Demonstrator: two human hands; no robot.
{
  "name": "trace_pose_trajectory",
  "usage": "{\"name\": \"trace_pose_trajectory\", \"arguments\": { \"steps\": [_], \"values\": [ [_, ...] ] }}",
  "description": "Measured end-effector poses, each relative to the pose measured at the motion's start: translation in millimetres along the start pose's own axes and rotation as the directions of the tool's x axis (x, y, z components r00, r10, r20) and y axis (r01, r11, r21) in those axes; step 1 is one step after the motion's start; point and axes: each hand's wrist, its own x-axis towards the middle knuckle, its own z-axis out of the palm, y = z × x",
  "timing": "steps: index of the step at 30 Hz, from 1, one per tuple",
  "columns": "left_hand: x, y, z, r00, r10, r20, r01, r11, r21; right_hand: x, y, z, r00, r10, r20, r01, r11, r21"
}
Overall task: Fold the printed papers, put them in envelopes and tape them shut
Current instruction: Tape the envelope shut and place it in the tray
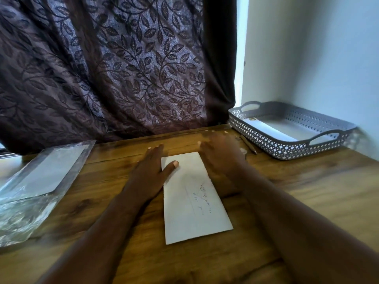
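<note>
**Both hands at the envelope's far end**

The white envelope (pixel 194 201) lies flat mid-table. Its long axis runs from 6 o'clock up to 12, tipped slightly toward 11. It is thin, matte paper, with faint diagonal seams and some handwriting showing.

The left hand (pixel 151 167) flanks the far corner at 11 o'clock, fingers straight and thumb (pixel 174 164) resting on the paper. The right hand (pixel 221 152) is at the 1 o'clock corner, spread wide and blurred; whether it touches I cannot tell. Both are equally near, so either could take that end.

On the grained wooden table (pixel 287 191), a glossy, crinkled plastic sleeve (pixel 37 181) lies at 9 o'clock. A slim pen (pixel 249 144) and a grey perforated tray (pixel 287 152) lie at 2 o'clock. A leaf-patterned curtain (pixel 123 68) hangs behind.
</note>
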Motion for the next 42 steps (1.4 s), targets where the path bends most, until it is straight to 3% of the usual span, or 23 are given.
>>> {"name": "trace_pose_trajectory", "arguments": {
  "steps": [2, 3, 9, 13, 15, 17, 22, 26, 31, 36, 42],
  "values": [
    [2, 1, -2, 0.996, -0.006, -0.084, 0.004, 1.0, -0.027, -4, 17, -20, 0.968, 0.094, -0.231, -0.104, 0.994, -0.03],
    [2, 1, -2, 0.995, 0.001, -0.102, -0.003, 1.0, -0.02, -6, 25, -25, 0.956, 0.112, -0.27, -0.137, 0.988, -0.074],
    [1, 5, 1, 0.994, 0.04, -0.101, -0.037, 0.999, 0.03, -15, 52, -18, 0.934, 0.353, -0.051, -0.357, 0.928, -0.108],
    [-2, 9, -4, 0.991, 0.043, -0.125, -0.05, 0.997, -0.055, -10, 62, -12, 0.919, 0.395, 0.011, -0.39, 0.912, -0.129],
    [-3, 10, -6, 0.99, 0.035, -0.139, -0.049, 0.994, -0.098, -9, 62, -13, 0.928, 0.372, 0.01, -0.371, 0.926, -0.065],
    [-4, 14, -7, 0.986, 0.049, -0.159, -0.064, 0.993, -0.095, -13, 57, -16, 0.946, 0.322, 0.036, -0.324, 0.939, 0.115],
    [-6, 29, -10, 0.982, 0.072, -0.173, -0.103, 0.978, -0.179, -17, 23, -14, 0.996, 0.065, 0.056, -0.084, 0.87, 0.485],
    [-10, 34, -11, 0.98, 0.104, -0.172, -0.154, 0.938, -0.311, -14, 8, 2, 0.996, -0.055, 0.076, 0.013, 0.885, 0.466],
    [-12, 36, -13, 0.983, 0.132, -0.126, -0.169, 0.915, -0.366, -17, -1, 9, 0.972, -0.171, 0.161, 0.049, 0.817, 0.574],
    [-11, 35, -14, 0.98, 0.123, -0.153, -0.17, 0.923, -0.344, -17, -4, 10, 0.962, -0.201, 0.183, 0.033, 0.754, 0.656],
    [-12, 35, -16, 0.98, 0.122, -0.159, -0.177, 0.9, -0.398, -18, -7, 7, 0.971, -0.197, 0.135, 0.066, 0.765, 0.64]
  ]
}}
